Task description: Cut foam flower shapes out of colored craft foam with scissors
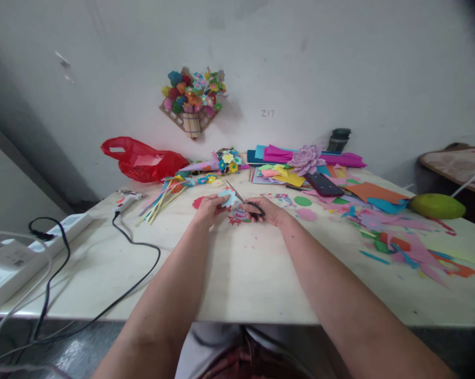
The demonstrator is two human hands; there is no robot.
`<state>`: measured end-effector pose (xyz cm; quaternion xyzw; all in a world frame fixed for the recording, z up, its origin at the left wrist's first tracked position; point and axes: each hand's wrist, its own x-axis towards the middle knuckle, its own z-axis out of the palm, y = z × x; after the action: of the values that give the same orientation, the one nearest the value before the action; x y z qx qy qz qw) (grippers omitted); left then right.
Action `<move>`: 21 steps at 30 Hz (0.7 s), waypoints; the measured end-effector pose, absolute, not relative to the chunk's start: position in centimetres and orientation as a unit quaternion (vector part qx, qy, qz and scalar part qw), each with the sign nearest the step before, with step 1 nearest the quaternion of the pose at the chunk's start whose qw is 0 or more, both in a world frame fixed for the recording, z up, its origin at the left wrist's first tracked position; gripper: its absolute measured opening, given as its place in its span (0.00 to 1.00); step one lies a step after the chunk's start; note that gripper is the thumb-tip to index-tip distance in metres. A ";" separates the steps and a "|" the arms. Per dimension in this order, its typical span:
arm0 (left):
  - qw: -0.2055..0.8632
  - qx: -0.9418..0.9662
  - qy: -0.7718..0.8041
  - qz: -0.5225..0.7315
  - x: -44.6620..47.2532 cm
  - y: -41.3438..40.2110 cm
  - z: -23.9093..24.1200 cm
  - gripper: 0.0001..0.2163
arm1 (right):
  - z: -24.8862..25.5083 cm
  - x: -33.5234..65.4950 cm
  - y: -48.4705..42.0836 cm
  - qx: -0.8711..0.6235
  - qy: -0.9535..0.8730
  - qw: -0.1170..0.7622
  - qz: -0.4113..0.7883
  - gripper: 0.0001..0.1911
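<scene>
Clock centred on the hands, wall at 12. Left hand (210,208) pinches a pale-blue cutout (230,198) just past the fingertips, likely leaving its right edge free. Right grip: right hand (269,211) round the handles of the scissors (245,201), blades toward 11, beside the cutout; contact can't be told. Glue gun (129,201) at 9, presumably to stay near the power strip (59,230). Scraps (413,247) past 3, probably for elbow room on the bench (256,284).

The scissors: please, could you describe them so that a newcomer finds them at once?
On the pale table, find the person's right hand, near the picture's middle. It holds the scissors, close to a light blue cut-out in the left hand. Black handles and slim blades set them apart from the colourful cut-outs around.
</scene>
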<state>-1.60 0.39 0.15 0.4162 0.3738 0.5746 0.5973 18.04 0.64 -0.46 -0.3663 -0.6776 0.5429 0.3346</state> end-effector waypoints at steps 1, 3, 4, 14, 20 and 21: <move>0.598 0.417 0.375 0.572 -1.6 0.4 0.1 0.08 | -0.4 18.0 0.5 -0.367 -0.676 0.335 0.544 0.15; 0.601 0.422 0.381 0.562 -1.6 0.4 0.1 0.08 | -0.2 18.0 0.4 -0.369 -0.672 0.334 0.547 0.14; 0.602 0.426 0.383 0.556 -1.6 0.4 0.1 0.08 | -0.2 18.0 0.3 -0.369 -0.671 0.334 0.550 0.14; 0.615 0.451 0.343 0.548 -1.3 0.3 0.0 0.10 | -0.5 17.9 0.5 -0.361 -0.669 0.337 0.556 0.16; 0.619 0.408 0.348 0.574 -0.7 0.0 0.0 0.08 | -0.4 17.7 0.4 -0.360 -0.667 0.346 0.554 0.15; 0.619 0.397 0.352 0.579 -0.5 -0.1 0.1 0.08 | -0.4 17.7 0.4 -0.360 -0.666 0.348 0.553 0.15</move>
<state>-0.54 -0.05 0.07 0.3967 0.3522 0.5795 0.6187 17.70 0.39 -0.40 -0.3599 -0.6657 0.5531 0.3483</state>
